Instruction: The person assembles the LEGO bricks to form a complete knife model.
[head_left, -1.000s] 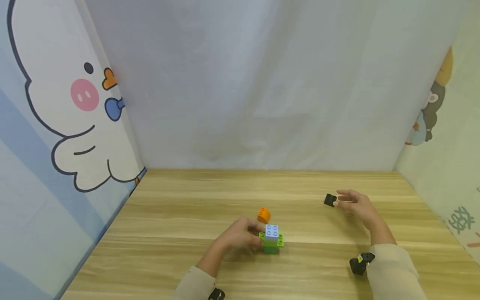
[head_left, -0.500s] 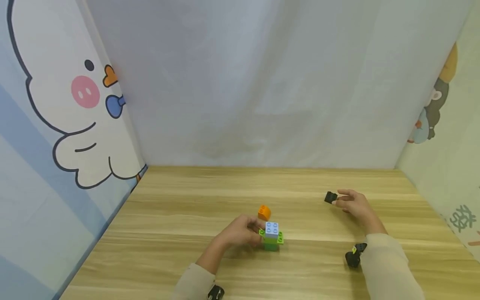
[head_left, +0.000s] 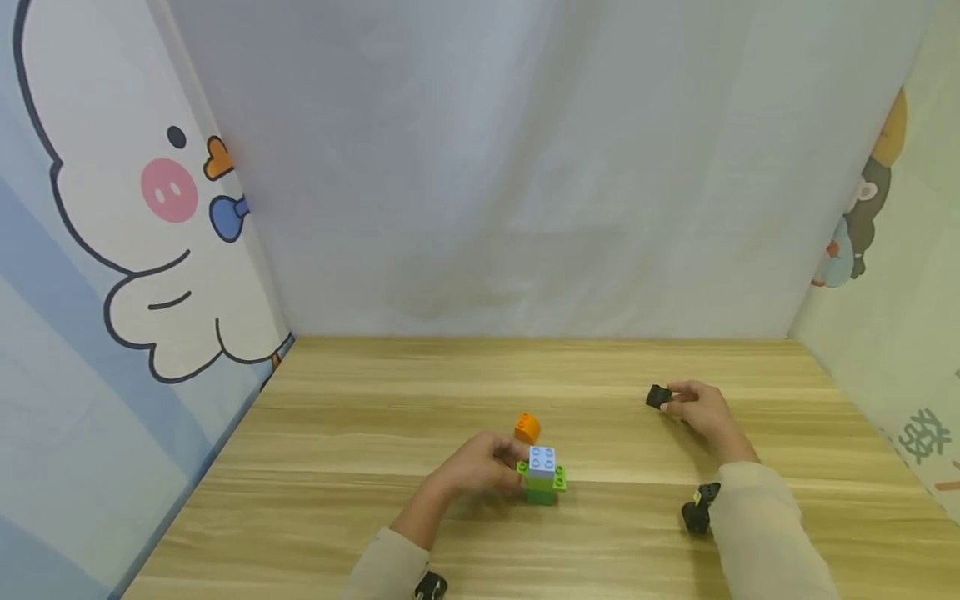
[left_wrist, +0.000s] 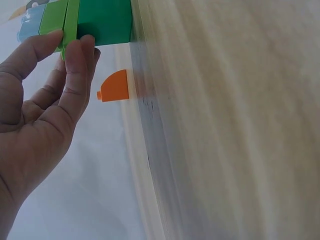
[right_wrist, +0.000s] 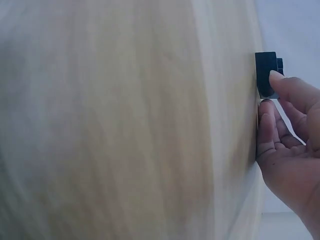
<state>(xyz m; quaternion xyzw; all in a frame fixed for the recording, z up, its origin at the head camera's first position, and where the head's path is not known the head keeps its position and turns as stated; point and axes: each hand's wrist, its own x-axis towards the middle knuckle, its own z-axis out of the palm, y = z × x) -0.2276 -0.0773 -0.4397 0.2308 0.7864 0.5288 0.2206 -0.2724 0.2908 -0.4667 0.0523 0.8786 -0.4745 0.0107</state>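
Observation:
My left hand [head_left: 483, 463] pinches the left side of a stack of toy bricks [head_left: 542, 487] standing on the table. The stack has dark green at the bottom, light green parts sticking out at both sides, and a pale blue studded brick on top. In the left wrist view, thumb and fingertips meet at the light green layers [left_wrist: 53, 19]. Farther right, my right hand [head_left: 705, 414] holds a small black brick [head_left: 658, 397] by its near right side. The right wrist view shows the thumb pressed on this black brick [right_wrist: 266, 74], which is low at the tabletop.
An orange brick with a rounded side [head_left: 527, 427] lies just behind the stack. The wooden table [head_left: 390, 392] ends at a pale curtain [head_left: 480, 208] at the back. Printed panels with cartoon figures stand at the left and right.
My right hand has moved slightly left and its fingers have come closer around the black brick. The left hand and the stack stay in place.

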